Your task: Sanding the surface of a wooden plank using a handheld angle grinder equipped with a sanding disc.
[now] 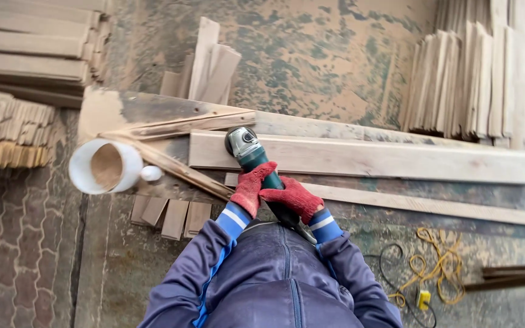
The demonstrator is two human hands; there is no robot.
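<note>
Both gloved hands clamped on the grinder, its head set on the plank.

My left hand [251,187] wraps the green grinder [256,164] near its neck, and my right hand [293,197] grips the rear of the body, both closed tight. The silver head rests at the near end of the long plank [366,158] on the desk [311,61]. I judge sanding is under way; going on calls for a steady, flat pass along the board. A white bucket [104,165] sits left, yellow cord [439,267] right.
</note>
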